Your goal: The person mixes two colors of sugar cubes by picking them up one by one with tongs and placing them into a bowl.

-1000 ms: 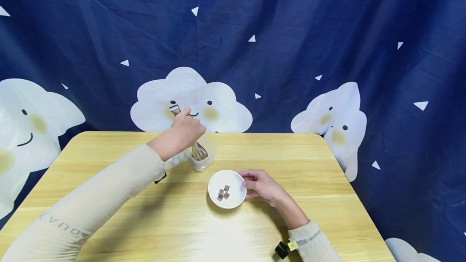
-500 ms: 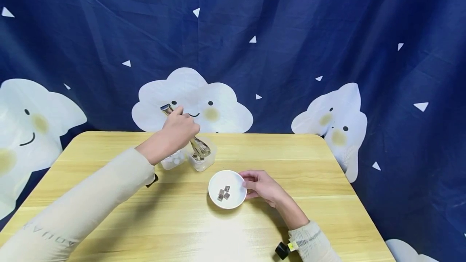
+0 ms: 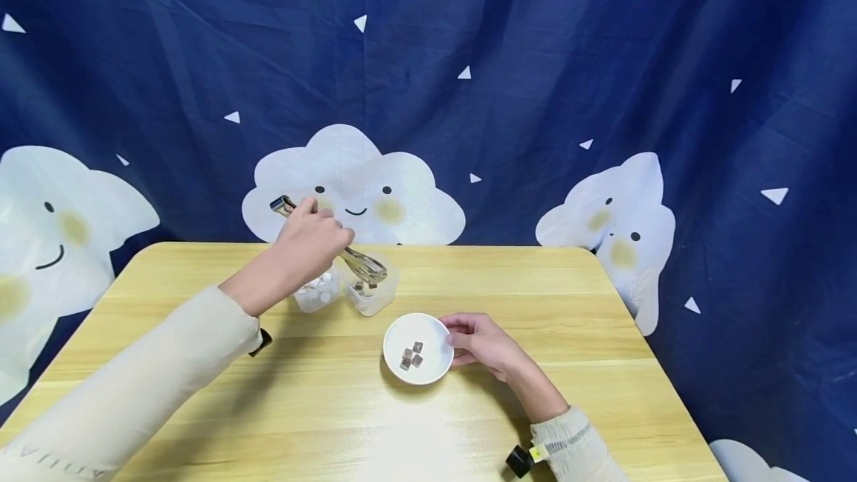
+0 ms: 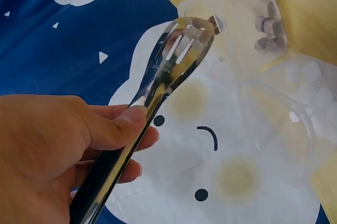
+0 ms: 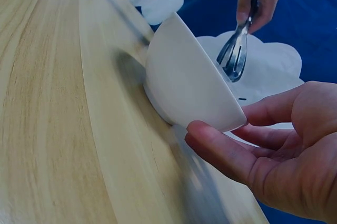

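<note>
My left hand (image 3: 311, 244) grips a pair of metal tongs (image 3: 364, 266) around their arms, thumb on one side and fingers on the other. The slotted ends of the tongs hover over a clear plastic container (image 3: 367, 308) with brown cubes (image 4: 269, 26) inside. At the tip of the tongs a small brown piece (image 4: 213, 23) shows in the left wrist view, mostly hidden. With thumb and fingers, my right hand (image 3: 485, 344) holds the rim of a white bowl (image 5: 184, 77) standing on the table. Several greyish-brown cubes (image 3: 416, 360) lie in the bowl.
Left of the cube container, a second clear plastic container (image 3: 316, 303) holds white pieces. The wooden table (image 3: 529, 281) ends at a dark blue curtain (image 3: 428, 58) printed with clouds. A black wrist device (image 3: 518, 460) is at the right cuff.
My left hand has moved left and the tongs have tilted flatter, their ends rising from inside the container to above it. My right hand and the bowl stay put.
</note>
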The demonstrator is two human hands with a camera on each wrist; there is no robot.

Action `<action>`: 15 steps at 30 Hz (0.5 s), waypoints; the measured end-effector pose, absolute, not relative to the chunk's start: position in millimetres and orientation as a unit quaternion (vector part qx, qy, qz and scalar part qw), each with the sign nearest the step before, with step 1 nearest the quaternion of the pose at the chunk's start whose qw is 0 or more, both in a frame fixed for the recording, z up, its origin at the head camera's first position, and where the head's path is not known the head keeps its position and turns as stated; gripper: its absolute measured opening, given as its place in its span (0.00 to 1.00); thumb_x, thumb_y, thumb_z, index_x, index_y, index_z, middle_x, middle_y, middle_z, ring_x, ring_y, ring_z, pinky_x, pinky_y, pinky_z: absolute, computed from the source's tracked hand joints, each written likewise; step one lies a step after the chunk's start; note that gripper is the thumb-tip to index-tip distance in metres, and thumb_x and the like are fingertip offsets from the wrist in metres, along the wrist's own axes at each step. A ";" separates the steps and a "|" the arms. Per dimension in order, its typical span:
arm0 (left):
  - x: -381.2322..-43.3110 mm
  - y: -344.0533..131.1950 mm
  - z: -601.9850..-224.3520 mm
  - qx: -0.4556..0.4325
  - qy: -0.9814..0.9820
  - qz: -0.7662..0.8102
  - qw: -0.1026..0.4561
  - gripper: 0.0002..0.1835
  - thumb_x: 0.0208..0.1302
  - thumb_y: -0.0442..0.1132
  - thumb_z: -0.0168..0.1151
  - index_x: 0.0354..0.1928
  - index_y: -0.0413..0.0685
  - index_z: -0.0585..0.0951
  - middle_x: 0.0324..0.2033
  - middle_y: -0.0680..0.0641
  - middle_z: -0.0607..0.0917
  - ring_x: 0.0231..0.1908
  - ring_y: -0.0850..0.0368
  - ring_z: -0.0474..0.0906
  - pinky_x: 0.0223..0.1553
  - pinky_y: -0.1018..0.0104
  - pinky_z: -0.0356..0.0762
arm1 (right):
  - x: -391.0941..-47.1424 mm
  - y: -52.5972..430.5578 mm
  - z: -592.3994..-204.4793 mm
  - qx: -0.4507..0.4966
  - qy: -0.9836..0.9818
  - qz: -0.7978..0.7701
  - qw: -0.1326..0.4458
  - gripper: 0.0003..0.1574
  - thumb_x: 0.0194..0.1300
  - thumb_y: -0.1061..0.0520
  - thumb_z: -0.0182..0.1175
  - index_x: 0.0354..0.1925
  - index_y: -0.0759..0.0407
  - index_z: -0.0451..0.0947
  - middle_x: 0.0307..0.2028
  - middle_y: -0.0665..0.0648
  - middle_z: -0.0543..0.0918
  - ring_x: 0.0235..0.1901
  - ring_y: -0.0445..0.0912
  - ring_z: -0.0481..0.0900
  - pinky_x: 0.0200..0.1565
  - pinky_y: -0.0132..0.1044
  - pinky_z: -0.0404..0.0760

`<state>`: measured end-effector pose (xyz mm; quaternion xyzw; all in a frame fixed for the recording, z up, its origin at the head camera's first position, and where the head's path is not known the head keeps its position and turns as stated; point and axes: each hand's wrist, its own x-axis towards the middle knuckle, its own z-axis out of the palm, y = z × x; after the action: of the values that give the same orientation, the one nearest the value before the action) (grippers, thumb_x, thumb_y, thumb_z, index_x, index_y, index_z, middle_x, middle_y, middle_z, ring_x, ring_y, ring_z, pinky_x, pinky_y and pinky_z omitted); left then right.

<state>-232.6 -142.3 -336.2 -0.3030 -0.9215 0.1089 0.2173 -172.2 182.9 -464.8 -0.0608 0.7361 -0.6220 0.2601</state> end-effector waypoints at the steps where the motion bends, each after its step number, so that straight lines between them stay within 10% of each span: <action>1: -231.6 -143.4 -336.3 -0.302 -0.922 0.106 0.218 0.20 0.52 0.19 0.60 0.19 0.55 0.77 0.11 0.55 0.68 0.22 0.56 0.58 0.40 0.56 0.57 | -172.2 182.9 -464.7 -0.060 0.737 -0.621 0.260 0.26 0.74 0.65 0.55 0.66 0.73 0.72 0.56 0.71 0.81 0.43 0.46 0.86 0.43 0.41 0.90; 15: -219.6 -160.6 -340.2 -0.292 -0.929 0.031 0.225 0.13 0.53 0.29 0.76 0.38 0.54 0.89 0.29 0.52 0.91 0.35 0.53 0.80 0.54 0.45 0.68 | -171.6 181.9 -462.0 -0.058 0.741 -0.617 0.258 0.26 0.74 0.65 0.56 0.66 0.72 0.72 0.57 0.71 0.81 0.43 0.46 0.86 0.43 0.41 0.90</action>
<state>-219.6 -160.6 -340.2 -0.2921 -0.9292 0.0306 0.2245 -171.6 181.9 -462.0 -0.0584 0.7410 -0.6172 0.2580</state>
